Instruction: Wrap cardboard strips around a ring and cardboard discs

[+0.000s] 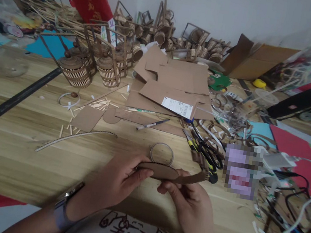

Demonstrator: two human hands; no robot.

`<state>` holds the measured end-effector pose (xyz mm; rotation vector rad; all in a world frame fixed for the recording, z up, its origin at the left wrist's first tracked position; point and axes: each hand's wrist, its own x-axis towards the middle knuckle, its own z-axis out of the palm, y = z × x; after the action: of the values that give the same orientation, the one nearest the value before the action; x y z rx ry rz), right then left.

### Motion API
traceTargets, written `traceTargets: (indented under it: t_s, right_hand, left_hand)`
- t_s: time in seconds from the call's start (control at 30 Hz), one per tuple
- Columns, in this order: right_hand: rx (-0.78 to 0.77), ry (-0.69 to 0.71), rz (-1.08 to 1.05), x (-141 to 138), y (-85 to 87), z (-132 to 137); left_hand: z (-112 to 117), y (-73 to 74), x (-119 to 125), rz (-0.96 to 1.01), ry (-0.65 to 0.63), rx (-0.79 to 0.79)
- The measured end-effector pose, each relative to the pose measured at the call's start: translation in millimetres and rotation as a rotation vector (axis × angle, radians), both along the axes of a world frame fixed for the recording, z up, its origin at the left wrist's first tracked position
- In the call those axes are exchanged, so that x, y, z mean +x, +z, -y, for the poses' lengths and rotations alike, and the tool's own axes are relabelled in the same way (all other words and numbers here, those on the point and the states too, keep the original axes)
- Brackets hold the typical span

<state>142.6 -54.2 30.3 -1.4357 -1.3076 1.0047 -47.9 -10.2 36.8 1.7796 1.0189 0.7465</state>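
My left hand point(131, 177) grips a round cardboard disc point(158, 170) by its left edge, thumb on top. Against the disc's right side, my right hand point(190, 197) pinches a narrow corrugated cardboard strip point(193, 177), whose free end curls up toward the right. Part of the strip is hidden by the fingers. Just beyond the disc a thin ring point(161, 153) lies on the wooden table point(18, 165). Scissors point(206, 148) with black handles and a yellow-black cutter point(189, 141) lie to the right of the ring.
Cardboard sheets point(179, 77) are stacked at the middle back. Small slatted baskets point(75, 70) with frames stand at the back left. A pen point(152, 124), a curved strip point(75, 137) and short sticks point(100, 103) lie on the table. A white cable point(302, 210) runs along the right.
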Motion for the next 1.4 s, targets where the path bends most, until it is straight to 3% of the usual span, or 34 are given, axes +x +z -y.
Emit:
traceTargets:
  t_s: [0.27, 0.37, 0.5, 0.63, 0.73, 1.07, 1.4]
  right_hand:
    - [0.054, 0.062, 0.148, 9.0, -1.7, -2.2]
    - [-0.009, 0.054, -0.07, 5.9, 0.7, -6.4]
    - [-0.134, 0.031, -0.287, -4.1, 0.3, -9.4]
    - [-0.132, -0.117, -0.292, -7.4, -4.4, -9.0]
    - [-0.136, -0.152, -0.313, -6.2, -7.2, -7.9]
    - [-0.092, -0.102, -0.232, -3.9, -6.7, -4.3]
    - [-0.07, -0.049, -0.121, -4.4, 2.4, -4.6]
  left_hand:
    - [-2.2, 1.8, -0.2, -0.063, -0.018, 0.085]
    - [-2.0, -1.0, 3.3, -0.036, -0.047, -0.01]
    - [0.8, -8.4, 7.9, 0.11, -0.018, -0.257]
    - [0.3, -14.4, 5.3, 0.275, 0.038, -0.418]
    - [-1.3, -15.7, 2.3, 0.294, 0.083, -0.473]
    - [-2.8, -13.1, 10.6, 0.496, 0.172, -0.613]
    - [-1.8, -17.6, 11.0, 0.502, 0.17, -0.611]
